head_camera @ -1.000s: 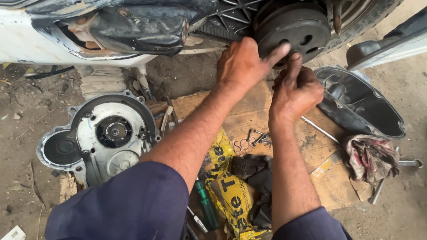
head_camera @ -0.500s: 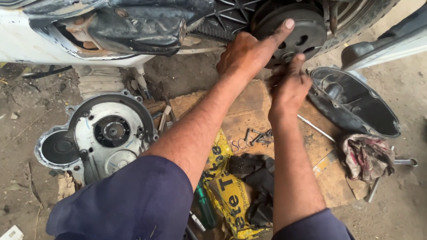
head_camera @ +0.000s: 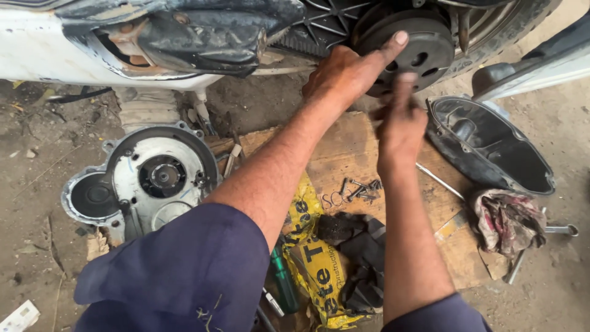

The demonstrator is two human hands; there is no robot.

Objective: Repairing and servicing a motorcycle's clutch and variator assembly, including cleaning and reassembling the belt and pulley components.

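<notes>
Pressed flat, left hand [head_camera: 344, 77] with open fingers on dark clutch drum [head_camera: 418, 46] to steady it; right hand [head_camera: 402, 120] just below, blurred, grip unclear. Removed cover [head_camera: 153, 175] parked lower left of drum.

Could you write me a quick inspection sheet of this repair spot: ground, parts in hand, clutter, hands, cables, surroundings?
Surface: worn brown cardboard sheet laid on dirt ground.
Job's things: round dark metal drum with holes on the white scooter.
Clutter: grey round engine cover, black oval plastic cover, small heap of dark bolts, dirty red rag, yellow printed bag, black cloth, green-handled tool, chrome wrench.
Grippers: left hand rests on the drum, fingers spread; right hand is blurred, just below the drum.
Cables: black hose under the scooter.
Surroundings: bare dirt, scattered debris.
</notes>
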